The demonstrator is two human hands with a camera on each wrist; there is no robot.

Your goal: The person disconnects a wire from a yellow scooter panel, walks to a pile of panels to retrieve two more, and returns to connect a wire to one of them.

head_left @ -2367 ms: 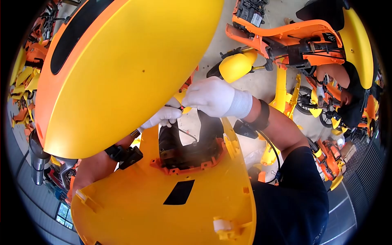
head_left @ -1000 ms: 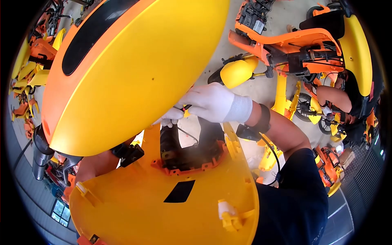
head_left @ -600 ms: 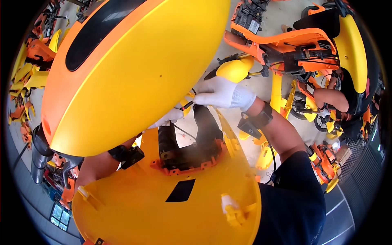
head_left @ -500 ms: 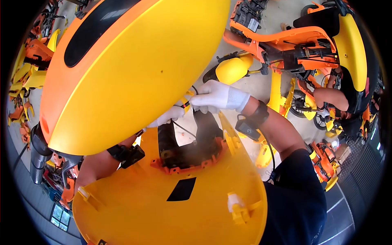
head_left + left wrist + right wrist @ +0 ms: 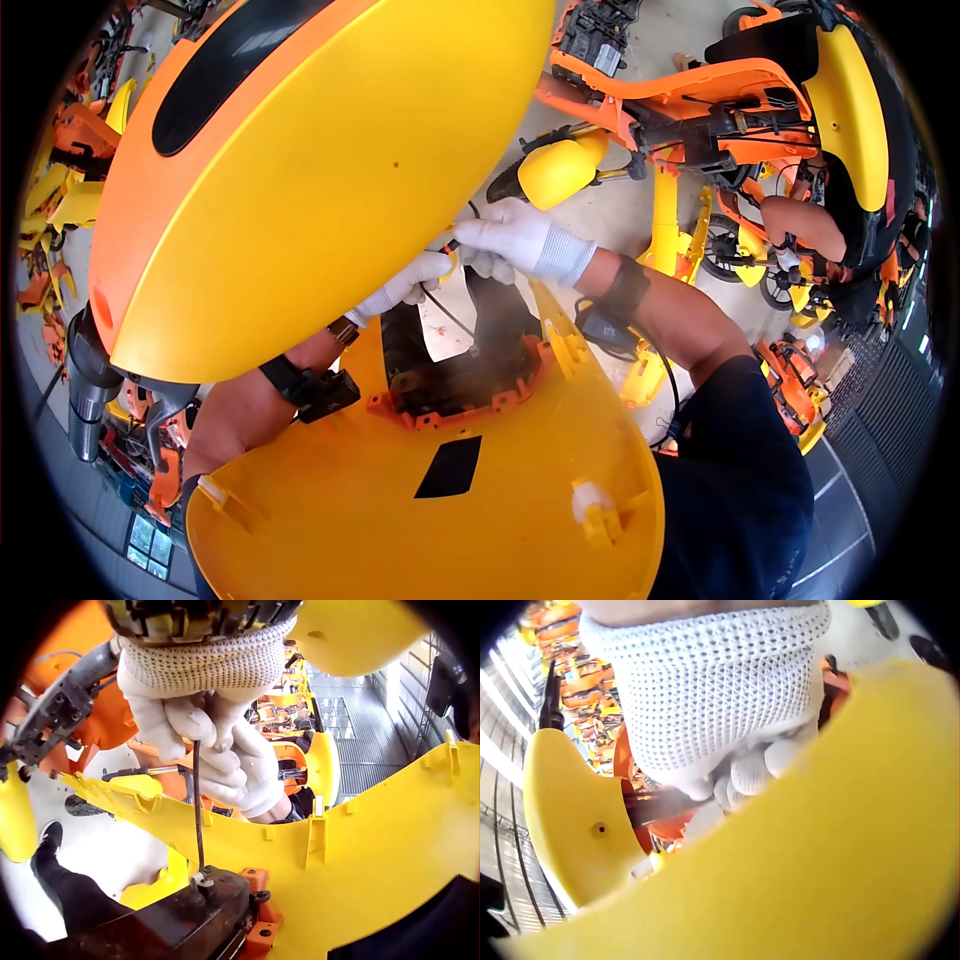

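Note:
My white-gloved left hand [image 5: 415, 277] pinches a thin black cable [image 5: 198, 806]. From those fingertips the cable runs down into a dark plastic housing [image 5: 161, 915]. Just to the right, my gloved right hand [image 5: 518, 240] pinches a short dark cable piece [image 5: 452, 245], with a bit of red between the hands. A black lead end sticks up behind the right fingers. The large yellow and orange cover [image 5: 330, 200] hides part of the left hand's work in the head view. Yellow plastic blocks much of the right fingertips in the right wrist view.
A broad yellow panel [image 5: 350, 530] with clips lies between my arms. A handlebar grip [image 5: 90, 400] juts out at left. Partly stripped orange and yellow bikes [image 5: 700, 110] stand at right, where another person's arm [image 5: 800, 225] shows. Loose yellow parts [image 5: 670, 235] lie on the floor.
The hands were close together, then the right drew away to the right, showing the dark cable piece between them. Both still hold on; the left hand now shows more fully below the cover.

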